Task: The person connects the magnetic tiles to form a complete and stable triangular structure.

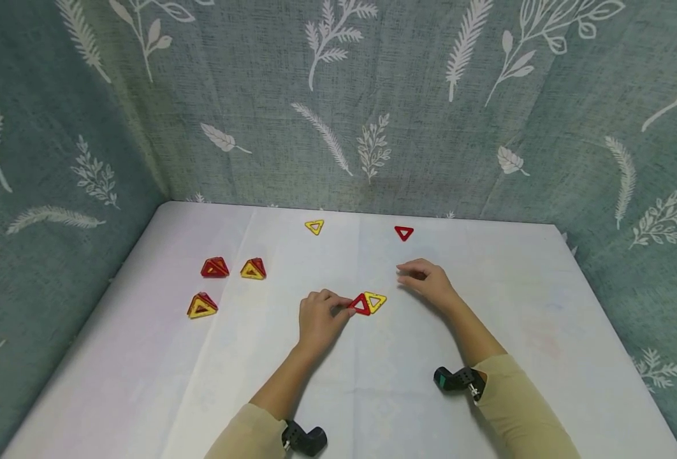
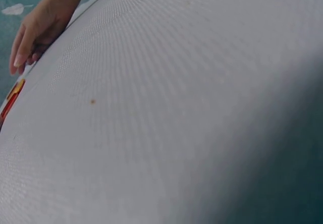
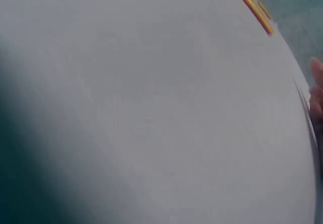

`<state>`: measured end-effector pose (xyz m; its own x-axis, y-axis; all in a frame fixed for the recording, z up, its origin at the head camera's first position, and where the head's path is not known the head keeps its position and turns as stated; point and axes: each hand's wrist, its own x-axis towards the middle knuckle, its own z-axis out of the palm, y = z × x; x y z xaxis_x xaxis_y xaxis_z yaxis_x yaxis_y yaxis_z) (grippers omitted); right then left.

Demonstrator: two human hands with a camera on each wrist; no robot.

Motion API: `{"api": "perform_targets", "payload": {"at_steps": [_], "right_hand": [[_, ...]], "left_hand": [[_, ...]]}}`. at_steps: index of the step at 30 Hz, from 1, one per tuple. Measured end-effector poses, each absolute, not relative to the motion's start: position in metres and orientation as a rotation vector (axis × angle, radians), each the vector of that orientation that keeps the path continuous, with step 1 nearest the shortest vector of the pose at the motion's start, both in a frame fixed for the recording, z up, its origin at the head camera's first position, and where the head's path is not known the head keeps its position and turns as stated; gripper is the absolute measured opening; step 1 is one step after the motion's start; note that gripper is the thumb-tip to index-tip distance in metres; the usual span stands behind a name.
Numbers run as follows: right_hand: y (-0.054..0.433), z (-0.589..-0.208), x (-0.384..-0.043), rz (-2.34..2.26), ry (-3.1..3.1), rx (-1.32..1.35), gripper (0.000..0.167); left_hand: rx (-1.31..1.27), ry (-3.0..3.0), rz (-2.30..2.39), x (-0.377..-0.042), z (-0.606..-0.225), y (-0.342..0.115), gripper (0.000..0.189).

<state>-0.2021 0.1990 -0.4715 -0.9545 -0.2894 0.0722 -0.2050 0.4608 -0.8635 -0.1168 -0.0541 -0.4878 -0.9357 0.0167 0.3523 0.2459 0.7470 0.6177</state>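
— Nearest the lens: beige sleeves, black wrist camera mounts (image 1: 459,380), white table cover (image 1: 143,357).
— Left hand (image 1: 317,319)?
— Fingers curled, pinching left corner of red flat plastic triangle frame (image 1: 361,305); joined edge to edge with yellow flat plastic triangle frame (image 1: 375,301) at table centre.
— Right hand (image 1: 427,280)?
— Loosely curled, holding nothing, resting just right of and beyond the pair. Left hand nearer. Pair's long axis runs left-right between hands.
— Elsewhere?
— Three red-and-yellow pyramids (image 1: 215,268) far left; two loose triangles near back edge.
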Motion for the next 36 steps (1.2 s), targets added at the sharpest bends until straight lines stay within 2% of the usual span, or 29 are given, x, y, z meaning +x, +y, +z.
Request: {"api": "perform_targets", "payload": {"at_steps": [8, 14, 26, 36], "right_hand": [[0.214, -0.475, -0.227, -1.754, 2.537, 0.007, 0.04], [0.212, -0.473, -0.242, -1.825, 2.513, 0.124, 0.039], [0.218, -0.467, -0.262, -1.618, 2.584, 0.178, 0.049], [0.21, -0.463, -0.283, -1.306, 2.713, -0.037, 0.055]], "left_hand": [[-0.229, -2.586, -0.967, -0.118, -0.489, -0.055, 0.016], [-0.216, -2.619, -0.99, -0.118, -0.487, -0.057, 0.015], [-0.234, -2.643, -0.969, -0.115, -0.488, -0.051, 0.015], [-0.201, -2.623, -0.966, -0.115, -0.49, -0.054, 0.016]]}}
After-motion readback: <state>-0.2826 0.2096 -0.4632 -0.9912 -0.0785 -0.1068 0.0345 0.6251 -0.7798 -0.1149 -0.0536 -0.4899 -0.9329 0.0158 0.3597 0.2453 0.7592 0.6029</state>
